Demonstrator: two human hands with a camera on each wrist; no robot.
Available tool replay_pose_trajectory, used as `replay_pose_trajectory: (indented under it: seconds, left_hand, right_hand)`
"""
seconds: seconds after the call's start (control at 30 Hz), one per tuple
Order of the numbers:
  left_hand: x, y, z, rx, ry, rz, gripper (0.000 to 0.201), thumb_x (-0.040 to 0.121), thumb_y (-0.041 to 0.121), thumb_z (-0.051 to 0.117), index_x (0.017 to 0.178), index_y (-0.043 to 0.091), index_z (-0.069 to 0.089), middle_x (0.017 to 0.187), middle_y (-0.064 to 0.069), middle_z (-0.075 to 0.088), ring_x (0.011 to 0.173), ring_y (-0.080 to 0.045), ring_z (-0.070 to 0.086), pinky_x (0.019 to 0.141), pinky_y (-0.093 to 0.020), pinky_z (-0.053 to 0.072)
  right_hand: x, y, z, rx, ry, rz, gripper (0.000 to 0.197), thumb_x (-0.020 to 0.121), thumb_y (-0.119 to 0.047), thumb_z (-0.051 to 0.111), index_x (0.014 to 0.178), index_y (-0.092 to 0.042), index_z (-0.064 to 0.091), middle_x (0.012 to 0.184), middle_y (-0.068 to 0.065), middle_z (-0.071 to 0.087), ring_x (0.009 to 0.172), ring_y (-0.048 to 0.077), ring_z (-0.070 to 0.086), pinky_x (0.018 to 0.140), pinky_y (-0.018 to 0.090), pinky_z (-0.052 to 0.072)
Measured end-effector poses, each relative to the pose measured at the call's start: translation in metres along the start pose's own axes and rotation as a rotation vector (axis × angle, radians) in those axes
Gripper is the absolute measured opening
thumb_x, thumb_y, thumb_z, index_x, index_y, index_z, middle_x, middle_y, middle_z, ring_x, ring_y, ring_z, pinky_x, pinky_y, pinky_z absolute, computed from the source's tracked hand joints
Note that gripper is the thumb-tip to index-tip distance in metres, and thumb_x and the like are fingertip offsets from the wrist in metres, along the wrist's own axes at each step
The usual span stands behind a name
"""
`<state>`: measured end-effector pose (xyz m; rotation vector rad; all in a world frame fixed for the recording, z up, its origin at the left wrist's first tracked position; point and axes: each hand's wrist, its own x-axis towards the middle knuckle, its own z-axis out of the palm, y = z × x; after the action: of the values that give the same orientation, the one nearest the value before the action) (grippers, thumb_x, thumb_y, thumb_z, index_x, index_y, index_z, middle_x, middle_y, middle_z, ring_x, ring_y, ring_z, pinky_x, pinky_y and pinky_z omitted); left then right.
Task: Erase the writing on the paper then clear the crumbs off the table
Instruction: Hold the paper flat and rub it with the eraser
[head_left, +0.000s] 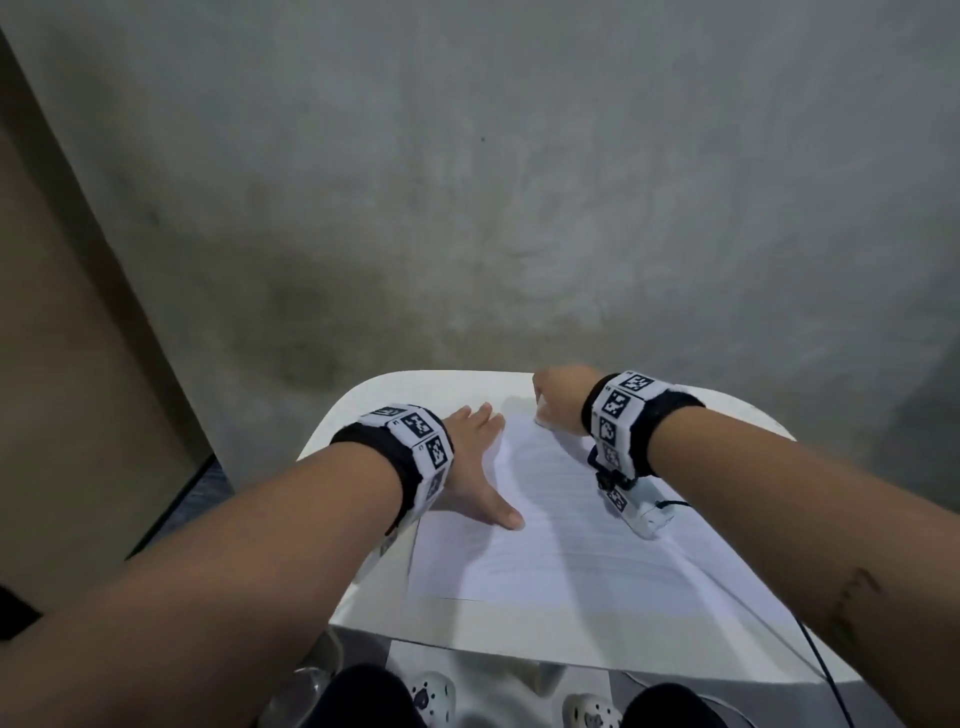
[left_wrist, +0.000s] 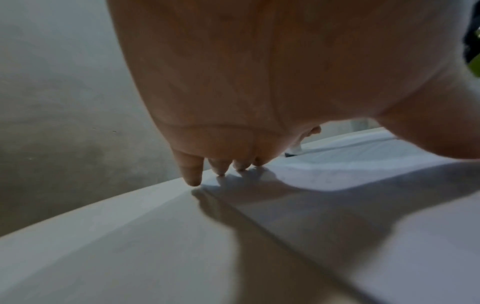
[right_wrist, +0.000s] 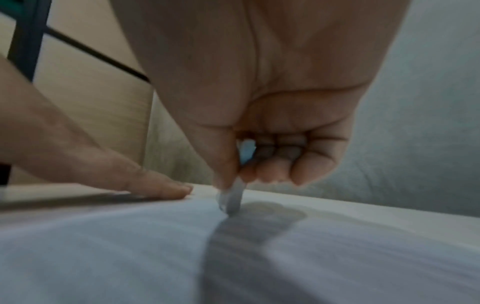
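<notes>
A lined white paper (head_left: 566, 525) lies on the small white table (head_left: 363, 410). My left hand (head_left: 480, 457) lies flat on the paper's left edge, fingers straight and thumb spread; the fingertips (left_wrist: 193, 181) press down at the paper's border. My right hand (head_left: 556, 395) is curled at the paper's far top edge and pinches a white eraser (right_wrist: 232, 200) between thumb and fingers. The eraser tip touches the paper (right_wrist: 103, 246). The eraser (head_left: 543, 418) barely shows under the fist in the head view. Any writing is too faint to make out.
A grey concrete floor (head_left: 467, 208) surrounds the table. A beige panel (head_left: 62, 364) stands at the left. A black cable (head_left: 815, 654) runs from my right wrist over the table's right side. My knees and shoes (head_left: 431, 696) are under the near edge.
</notes>
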<state>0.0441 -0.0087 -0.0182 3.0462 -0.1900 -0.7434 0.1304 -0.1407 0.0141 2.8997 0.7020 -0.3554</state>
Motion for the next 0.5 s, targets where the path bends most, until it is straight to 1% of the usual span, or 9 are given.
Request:
replay_pose_trajectory:
  seconds: [0.03,0.1,0.17,0.23,0.3,0.37,0.43,0.47,0.5]
  left_hand:
    - [0.0,0.001,0.001,-0.002,0.004,0.003,0.127,0.07,0.079,0.059,0.152,0.02,-0.017,0.16,0.003,-0.022,0.148,-0.017,-0.015,0.118,-0.043,0.0]
    - [0.0,0.002,0.002,-0.005,0.021,0.013,0.128,0.07,0.078,0.061,0.152,0.019,-0.017,0.16,0.002,-0.021,0.148,-0.019,-0.014,0.118,-0.043,0.002]
    - [-0.001,0.003,0.002,-0.026,0.027,0.028,0.129,0.069,0.076,0.063,0.152,0.02,-0.018,0.161,0.001,-0.019,0.148,-0.021,-0.014,0.118,-0.042,0.002]
    - [-0.001,0.003,0.001,-0.029,0.009,0.028,0.128,0.071,0.075,0.064,0.152,0.02,-0.019,0.16,0.001,-0.021,0.148,-0.021,-0.015,0.118,-0.041,0.001]
    - [-0.002,0.003,0.0,-0.014,-0.019,0.015,0.128,0.072,0.075,0.062,0.151,0.018,-0.02,0.159,0.001,-0.024,0.147,-0.02,-0.017,0.118,-0.041,0.0]
    - [-0.003,0.004,-0.001,-0.002,-0.028,0.009,0.127,0.072,0.076,0.061,0.151,0.018,-0.021,0.159,0.001,-0.025,0.147,-0.02,-0.018,0.118,-0.042,0.0]
    - [-0.005,0.007,-0.004,0.005,-0.03,0.026,0.125,0.074,0.073,0.062,0.152,0.019,-0.019,0.159,0.0,-0.023,0.147,-0.02,-0.018,0.117,-0.042,0.0]
    - [-0.005,0.008,-0.006,0.011,-0.034,0.033,0.122,0.075,0.072,0.062,0.152,0.02,-0.017,0.16,0.0,-0.023,0.147,-0.019,-0.018,0.117,-0.041,-0.001]
    - [-0.006,0.008,-0.007,0.019,-0.041,0.037,0.121,0.076,0.071,0.061,0.152,0.019,-0.017,0.159,0.001,-0.023,0.147,-0.019,-0.019,0.117,-0.041,-0.001]
  right_hand:
    - [0.003,-0.002,0.002,-0.047,-0.012,-0.011,0.014,0.087,-0.013,0.058,0.076,-0.01,0.051,0.082,0.008,0.061,0.08,0.029,0.057,0.07,0.029,0.049]
    - [0.003,-0.011,0.008,-0.158,-0.049,-0.129,0.027,0.088,-0.014,0.059,0.071,-0.016,0.038,0.083,0.003,0.057,0.08,0.026,0.061,0.073,0.031,0.053]
    - [-0.003,-0.021,0.014,-0.225,-0.108,-0.252,0.018,0.09,-0.011,0.059,0.08,-0.02,0.046,0.086,-0.005,0.056,0.077,0.018,0.058,0.067,0.026,0.047]
    - [-0.003,-0.022,0.007,-0.265,-0.107,-0.264,0.009,0.089,-0.012,0.06,0.098,-0.012,0.058,0.096,-0.003,0.064,0.081,0.021,0.058,0.069,0.027,0.045]
    - [0.0,-0.013,0.0,-0.259,-0.104,-0.157,0.007,0.09,-0.015,0.056,0.089,-0.008,0.056,0.092,0.004,0.061,0.081,0.025,0.056,0.069,0.027,0.044]
    - [0.002,-0.013,0.002,-0.229,-0.069,-0.141,0.008,0.091,-0.015,0.054,0.085,-0.011,0.056,0.092,0.005,0.061,0.079,0.026,0.056,0.067,0.027,0.042]
    - [-0.005,-0.024,0.009,-0.159,-0.096,-0.227,0.017,0.092,-0.013,0.054,0.106,-0.012,0.061,0.097,0.003,0.062,0.085,0.025,0.058,0.07,0.028,0.041]
    - [-0.007,-0.027,0.011,-0.126,-0.134,-0.26,0.022,0.092,-0.011,0.052,0.113,-0.014,0.059,0.091,0.0,0.058,0.085,0.024,0.055,0.07,0.028,0.04]
    - [-0.007,-0.027,0.009,-0.119,-0.136,-0.277,0.017,0.092,-0.01,0.052,0.108,-0.011,0.058,0.085,-0.001,0.054,0.083,0.023,0.052,0.067,0.027,0.039]
